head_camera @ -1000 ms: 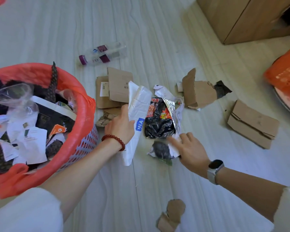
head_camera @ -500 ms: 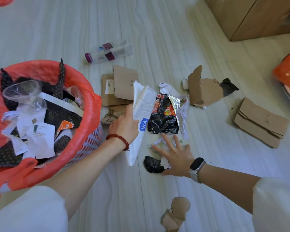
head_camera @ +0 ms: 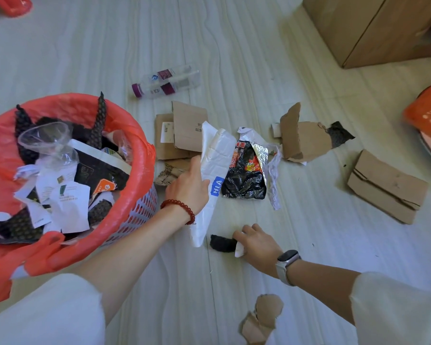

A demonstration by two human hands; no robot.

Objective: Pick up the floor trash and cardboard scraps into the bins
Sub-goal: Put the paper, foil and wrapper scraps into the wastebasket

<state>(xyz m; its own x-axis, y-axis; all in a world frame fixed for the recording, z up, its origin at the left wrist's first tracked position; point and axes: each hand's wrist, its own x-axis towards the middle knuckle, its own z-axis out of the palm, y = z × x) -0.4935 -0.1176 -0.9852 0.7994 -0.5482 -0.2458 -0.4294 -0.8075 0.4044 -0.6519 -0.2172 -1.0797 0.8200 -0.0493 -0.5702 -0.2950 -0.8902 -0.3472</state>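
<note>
Scraps already fill the red-lined plastic bin (head_camera: 135, 155); left hand (head_camera: 188, 188) grips white plastic bag (head_camera: 213, 158), right hand (head_camera: 258, 242) seemingly clutches black-and-white scraps (head_camera: 223, 243); brown cardboard pieces (head_camera: 386, 186) remain on the floor.

white bag (head_camera: 213, 175) held upright | black scrap (head_camera: 222, 243) on floor | red-lined bin (head_camera: 139, 155) full

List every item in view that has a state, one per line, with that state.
Left hand: grips the white plastic bag.
Right hand: curled around black and white scraps on the floor.
Lined bin: upright, heaped with trash.
Clear bottle: lying on its side, capped.
Black snack wrapper: torn open, flat on the floor.
Folded cardboard: flat on the floor, untouched.
</note>
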